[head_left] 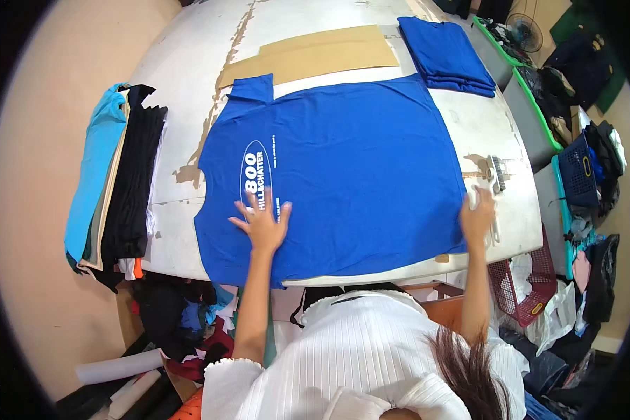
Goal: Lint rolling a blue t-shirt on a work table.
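Note:
A blue T-shirt [357, 168] with white print lies spread out on the white table, its neckline to the left and its hem to the right. My left hand [262, 225] rests flat on the printed part, fingers spread and holding nothing. At the hem's near right corner is my right hand [477, 218], its fingers a little bent and apart, the thumb side touching the cloth edge. Beside that hand lies a brush [497, 175] with a pale handle, partly hidden by the fingers.
Folded blue shirts [448, 59] are stacked at the far right, next to a brown cardboard sheet [315, 54]. A pile of black and light-blue garments [122, 182] sits at the left edge. Baskets, including a maroon one [521, 287], and filled crates line the right side.

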